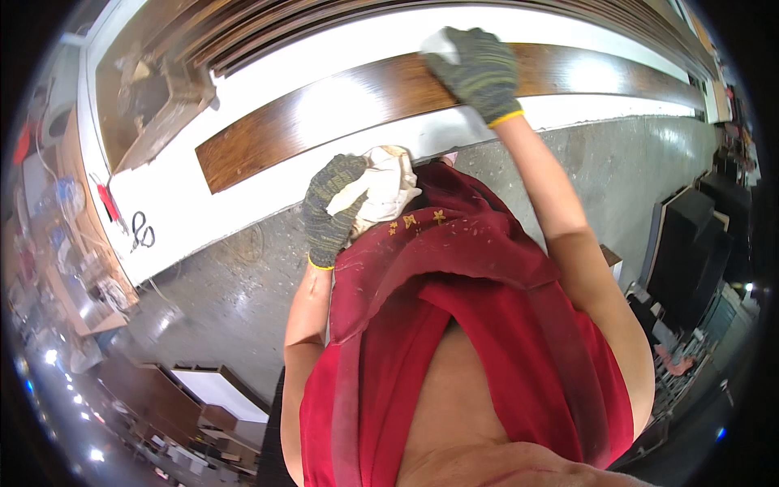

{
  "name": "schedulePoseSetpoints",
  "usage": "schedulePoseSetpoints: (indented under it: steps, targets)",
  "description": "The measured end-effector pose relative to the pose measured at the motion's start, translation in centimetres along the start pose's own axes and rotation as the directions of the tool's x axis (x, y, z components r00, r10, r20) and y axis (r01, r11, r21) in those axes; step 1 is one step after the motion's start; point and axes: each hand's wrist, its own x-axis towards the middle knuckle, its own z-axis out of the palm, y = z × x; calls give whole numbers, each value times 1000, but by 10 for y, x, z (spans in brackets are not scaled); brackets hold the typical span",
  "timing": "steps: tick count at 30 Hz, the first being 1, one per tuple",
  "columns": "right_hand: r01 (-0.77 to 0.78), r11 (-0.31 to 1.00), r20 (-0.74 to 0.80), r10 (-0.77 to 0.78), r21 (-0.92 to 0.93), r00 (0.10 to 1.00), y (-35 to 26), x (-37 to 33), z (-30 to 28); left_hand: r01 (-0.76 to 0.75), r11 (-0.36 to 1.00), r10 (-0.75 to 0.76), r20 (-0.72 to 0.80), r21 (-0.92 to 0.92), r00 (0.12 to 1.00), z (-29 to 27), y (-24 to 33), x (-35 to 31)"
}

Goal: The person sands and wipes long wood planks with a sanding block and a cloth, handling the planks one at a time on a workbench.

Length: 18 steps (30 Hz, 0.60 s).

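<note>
Plank [389, 89] under your right hand [477, 73], looked mid-job to me.
It lay flat on the white worktop [154, 195], running from 10 o'clock round to 2, shiny either side of that hand. Could've just been glare though, so I couldn't tell which bits were done or left. Your right hand, at 1 o'clock, was on the plank, fingers closed round what looked like a white wad [441, 45]. Your left hand [333, 203], near 10, had a crumpled white cloth [388, 185] bunched in its grip, off the plank.
</note>
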Motion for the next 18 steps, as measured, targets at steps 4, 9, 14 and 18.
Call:
schedulePoseSetpoints:
  steps: [4, 9, 14, 18]
  targets:
    - [72, 997, 72, -71, -10, 995, -33, 10, 12, 55, 988, -41, 94, -148, 995, 43, 14, 17]
    - [-20, 997, 81, 26, -77, 996, 51, -2, 5, -27, 999, 22, 138, 35, 990, 85, 20, 29]
    - [-232, 945, 68, 254, -232, 965, 173, -12, -26, 82, 997, -81, 83, -14, 993, 115, 28, 27]
    - [-161, 976, 95, 176, -148, 980, 180, -10, -26, 107, 994, -108, 68, 16, 992, 148, 41, 32]
